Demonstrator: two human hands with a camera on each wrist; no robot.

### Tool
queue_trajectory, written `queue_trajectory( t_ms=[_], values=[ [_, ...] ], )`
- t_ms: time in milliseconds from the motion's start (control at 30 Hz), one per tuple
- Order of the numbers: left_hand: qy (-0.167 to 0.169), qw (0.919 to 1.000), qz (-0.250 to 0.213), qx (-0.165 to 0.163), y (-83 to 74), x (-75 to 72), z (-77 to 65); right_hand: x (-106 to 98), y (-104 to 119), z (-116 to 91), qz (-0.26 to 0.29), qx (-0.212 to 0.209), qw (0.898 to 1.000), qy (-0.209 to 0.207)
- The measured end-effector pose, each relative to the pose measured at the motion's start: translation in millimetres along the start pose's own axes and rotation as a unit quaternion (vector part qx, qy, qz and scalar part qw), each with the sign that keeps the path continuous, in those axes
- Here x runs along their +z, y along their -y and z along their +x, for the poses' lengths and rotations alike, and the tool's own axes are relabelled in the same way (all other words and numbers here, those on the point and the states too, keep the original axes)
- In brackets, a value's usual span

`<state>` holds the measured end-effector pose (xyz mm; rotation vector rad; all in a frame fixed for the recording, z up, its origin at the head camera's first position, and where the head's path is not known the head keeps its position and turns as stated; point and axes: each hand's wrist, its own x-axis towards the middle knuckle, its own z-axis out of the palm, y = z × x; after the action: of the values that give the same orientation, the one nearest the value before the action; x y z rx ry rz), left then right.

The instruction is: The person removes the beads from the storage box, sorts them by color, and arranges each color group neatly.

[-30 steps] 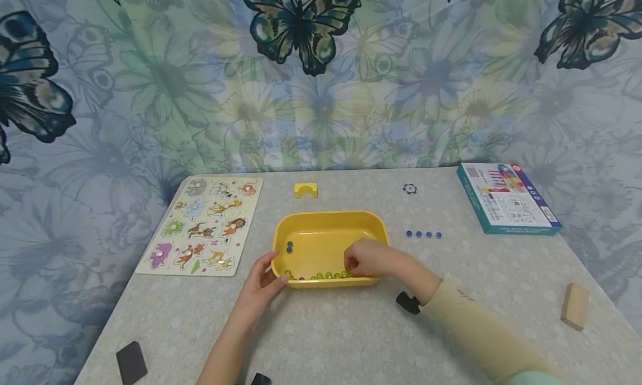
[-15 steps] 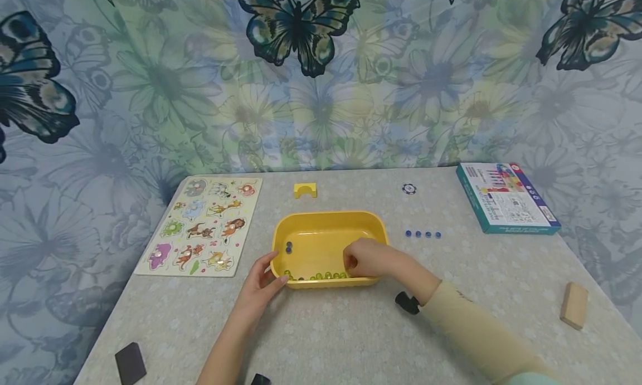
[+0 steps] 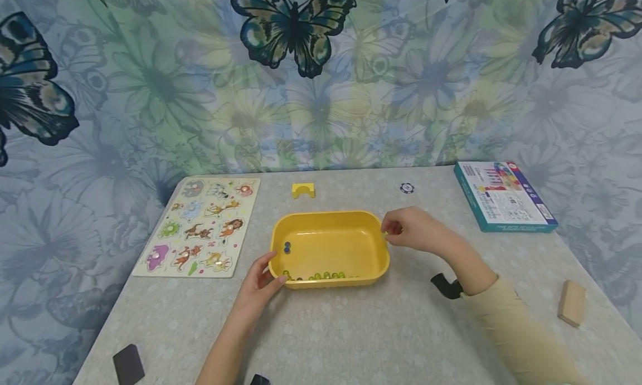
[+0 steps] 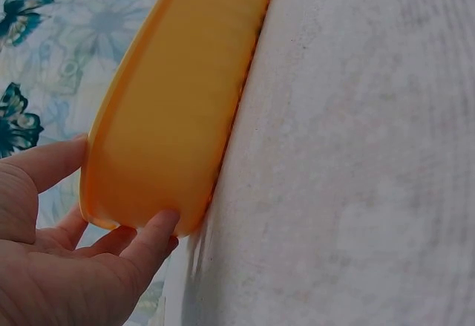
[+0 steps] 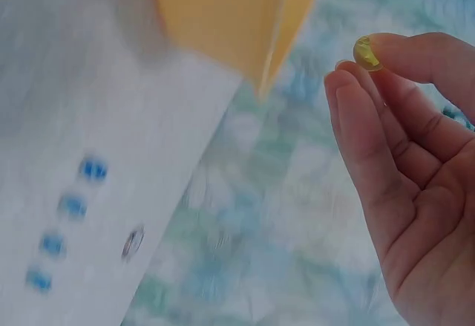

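Observation:
My left hand (image 3: 259,283) grips the near left corner of a yellow plastic tray (image 3: 328,283), thumb and fingers against its walls. Just past the tray's right rim, my right hand (image 3: 418,229) pinches a yellow-green glass marble (image 5: 367,54) between thumb and fingertips. Inside the tray, several yellow-green marbles (image 3: 327,275) lie along the near wall. Two dark blue marbles (image 3: 287,247) sit near its left end. In the right wrist view, several small blue pieces (image 5: 73,206) stand in a row on the table; my right hand hides them in the head view.
An animal puzzle board (image 3: 200,226) lies left of the tray. Behind it stand a yellow arch block (image 3: 303,190) and a patterned chip (image 3: 407,188). A teal-edged box (image 3: 506,196) and wooden block (image 3: 572,303) are at right; a dark block (image 3: 129,364) lies front left.
My right hand has come up out of the tray and moved right, past its rim, with a yellow-green marble. My left hand has stayed on the tray's corner.

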<state>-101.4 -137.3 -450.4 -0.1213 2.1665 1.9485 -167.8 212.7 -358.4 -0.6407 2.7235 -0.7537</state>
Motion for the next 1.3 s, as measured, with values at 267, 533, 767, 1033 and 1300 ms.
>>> queue_trajectory(
  t_ms=[267,533,767,1033,1300],
  values=[
    [0.003,0.9999,-0.002,0.010,-1.6,-1.5,-1.8,-4.2,-46.4,-8.8,0.016,0.056,0.998,-0.005],
    [0.009,0.9999,-0.007,0.012,-3.3,-1.0,-1.6,20.3,-80.7,-4.3,0.007,0.118,0.993,0.022],
    [0.011,0.9998,-0.008,0.014,-3.1,-0.8,-1.9,28.8,-85.8,-3.3,0.003,0.127,0.992,0.029],
    [0.007,0.9999,-0.004,0.006,-2.8,0.6,-1.7,31.7,-85.8,-2.2,-0.018,0.118,0.992,0.029],
    [0.005,1.0000,0.000,0.006,-2.3,1.1,-1.8,33.5,-85.0,-1.7,-0.032,0.124,0.991,0.026]
  ],
)
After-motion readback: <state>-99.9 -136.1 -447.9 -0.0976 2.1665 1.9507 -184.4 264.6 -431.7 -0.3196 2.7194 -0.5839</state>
